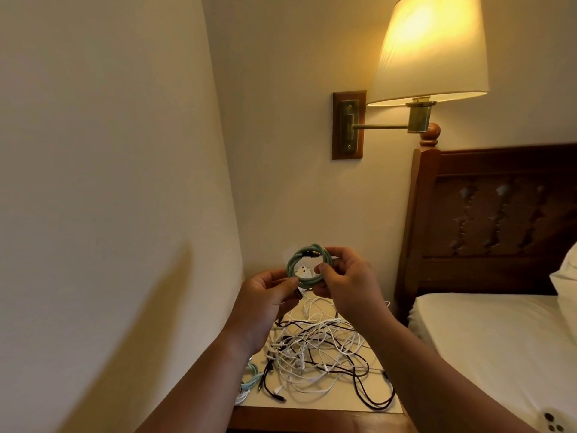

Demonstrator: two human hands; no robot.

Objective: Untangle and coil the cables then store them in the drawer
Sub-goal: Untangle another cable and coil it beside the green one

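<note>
2 plain cream walls (109,151) meet in a corner. On the far wall, a rectangular dark wooden backplate (348,125) carries a brass swing-arm lamp (418,120). Its cream fabric shade (434,48) is lit, glowing warm yellow. At right, a dark carved wooden headboard (499,214) stands behind a bed with a white sheet (484,339) and 1 white pillow (565,273). A pale-topped wooden nightstand (312,417) fills the corner beside the bed.
</note>
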